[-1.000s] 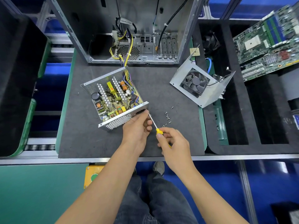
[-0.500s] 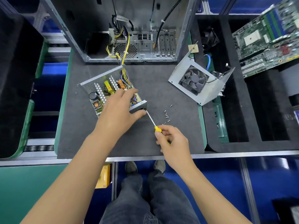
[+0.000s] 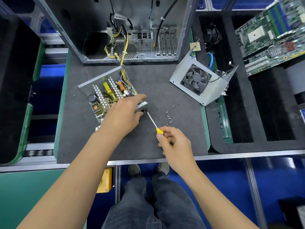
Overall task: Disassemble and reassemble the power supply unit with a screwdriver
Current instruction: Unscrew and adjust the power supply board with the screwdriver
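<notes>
Power supply unit (image 3: 105,95): lies open on the dark mat (image 3: 165,146), near its left side, just in front of the computer case (image 3: 132,30); circuit board and heat sinks exposed.
Cover with fan (image 3: 200,81): off the unit and set well apart at the mat's right edge, fan facing up.
Loose screws (image 3: 168,115): a small scatter on the mat between the unit and the cover, right of the screwdriver shaft.
Cable bundle (image 3: 123,70): yellow and dark wires run from the unit's far corner into the case.
Left hand (image 3: 123,116): laid over the unit's near right corner, fingers stretched across the top and thumb below the edge, bracing it; whether it clasps the wall cannot be told.
Right hand (image 3: 175,142): fingers curled round the yellow handle of the screwdriver (image 3: 153,123), holding it firmly.
Screwdriver tip: at the unit's near right corner, just below the left hand's thumb.
Progress, judged: disassembly is well along, with the cover removed and several screws out; whether this corner screw is going out or in cannot be told. Refitting the cover appears to be left.
Hidden: the screw head and tip contact are too small and shadowed to make out; the left hand covers the unit's near wall; the exact screw count is unclear; the motherboard (image 3: 272,30) at far right is cut off by the frame.
</notes>
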### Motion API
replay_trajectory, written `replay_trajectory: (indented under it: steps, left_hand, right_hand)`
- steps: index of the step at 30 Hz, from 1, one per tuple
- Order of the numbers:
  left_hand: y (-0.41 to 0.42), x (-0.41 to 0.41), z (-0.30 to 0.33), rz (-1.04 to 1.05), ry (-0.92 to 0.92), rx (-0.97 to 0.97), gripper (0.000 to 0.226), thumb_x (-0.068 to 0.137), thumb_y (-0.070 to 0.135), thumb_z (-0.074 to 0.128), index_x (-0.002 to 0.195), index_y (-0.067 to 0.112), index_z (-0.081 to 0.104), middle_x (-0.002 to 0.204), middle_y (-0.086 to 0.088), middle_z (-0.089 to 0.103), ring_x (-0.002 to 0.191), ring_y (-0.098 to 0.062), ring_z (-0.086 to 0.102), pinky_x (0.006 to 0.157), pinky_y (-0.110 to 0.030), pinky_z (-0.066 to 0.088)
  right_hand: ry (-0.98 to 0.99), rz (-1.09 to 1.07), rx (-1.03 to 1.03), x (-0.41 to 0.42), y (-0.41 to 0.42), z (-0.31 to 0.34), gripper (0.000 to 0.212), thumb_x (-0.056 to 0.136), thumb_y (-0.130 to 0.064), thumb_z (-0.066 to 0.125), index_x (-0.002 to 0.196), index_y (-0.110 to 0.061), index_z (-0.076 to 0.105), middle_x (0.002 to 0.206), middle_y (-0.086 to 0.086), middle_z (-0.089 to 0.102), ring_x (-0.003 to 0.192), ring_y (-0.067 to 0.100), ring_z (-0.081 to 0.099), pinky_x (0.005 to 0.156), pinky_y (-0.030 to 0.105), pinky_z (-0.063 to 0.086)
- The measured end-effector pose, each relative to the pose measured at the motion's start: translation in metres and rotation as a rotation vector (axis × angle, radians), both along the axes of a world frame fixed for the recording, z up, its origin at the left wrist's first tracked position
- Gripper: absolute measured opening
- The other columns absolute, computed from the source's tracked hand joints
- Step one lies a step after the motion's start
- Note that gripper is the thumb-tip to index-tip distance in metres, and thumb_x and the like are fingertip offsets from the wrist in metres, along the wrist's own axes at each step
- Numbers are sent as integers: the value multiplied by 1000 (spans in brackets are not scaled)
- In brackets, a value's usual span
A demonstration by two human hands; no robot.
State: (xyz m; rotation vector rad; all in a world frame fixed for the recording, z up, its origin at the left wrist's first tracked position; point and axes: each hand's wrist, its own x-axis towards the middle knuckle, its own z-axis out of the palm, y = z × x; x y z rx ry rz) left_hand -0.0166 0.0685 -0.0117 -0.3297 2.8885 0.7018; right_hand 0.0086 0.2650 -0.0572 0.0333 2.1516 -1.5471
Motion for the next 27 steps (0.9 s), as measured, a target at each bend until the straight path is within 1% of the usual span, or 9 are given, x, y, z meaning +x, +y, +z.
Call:
replay_trajectory:
  steps: [6,9,11,13,15,19,22,25,27]
  left_hand:
    - [-2,5,-1,65,70,88,44,84,17,77,124,25,60,110,6,71,104,-28,62,88,-38,45]
    - [-1,8,-2,85,97,88,41,83,19,79,119,27,63,105,7,73,101,-28,64,86,-41,50]
    - [-2,10,-2,97,104,89,37,82,21,80,115,29,64,102,9,73,100,-28,65,86,-44,51]
    - [-3,10,-2,93,103,90,35,82,24,79,113,30,65,100,10,72,100,-28,65,86,-45,51]
    - [-3,10,-3,71,93,90,34,84,26,77,114,31,62,102,9,71,101,-29,64,85,-45,51]
    - [-4,8,-5,16,42,72,40,92,27,69,126,34,49,119,10,67,107,-30,61,86,-41,47]
    - [-6,6,-6,-33,-6,51,47,96,27,63,137,35,40,127,9,63,109,-32,59,89,-41,41]
    - [-7,4,-6,-80,-25,32,47,97,26,61,139,34,41,131,4,62,113,-33,59,92,-44,43]
    - [-7,3,-5,-84,-20,43,44,97,25,62,137,33,46,131,3,62,114,-32,59,93,-44,43]
  right_hand:
    - [1,-4,-1,4,1,-1,13,94,-25,66,102,-35,68,95,-5,63,83,16,66,72,32,57]
    - [5,-37,-23,5,2,-2,14,94,-25,66,99,-37,70,89,-11,64,75,13,67,63,23,52]
    - [13,-43,-24,6,1,-1,14,95,-27,64,102,-37,70,91,-11,64,74,13,67,59,17,50]
    - [33,-49,-19,9,0,-1,16,97,-28,62,105,-39,69,94,-10,65,72,12,66,59,10,48]
    - [49,-49,-9,11,-2,-1,17,98,-30,60,105,-43,68,94,-10,65,70,11,64,60,7,46]
    - [51,-9,47,16,-4,-4,21,94,-32,63,114,-40,65,95,-13,63,81,11,63,73,23,53]
    - [62,-3,37,19,-6,-4,24,93,-26,63,110,-42,63,95,-12,63,81,12,60,74,28,54]
    - [45,-15,15,20,-6,-1,28,94,-27,63,103,-53,61,95,-12,62,82,16,63,77,34,56]
    - [46,-12,18,20,-6,-1,27,94,-27,62,103,-53,61,96,-13,62,82,16,65,77,33,56]
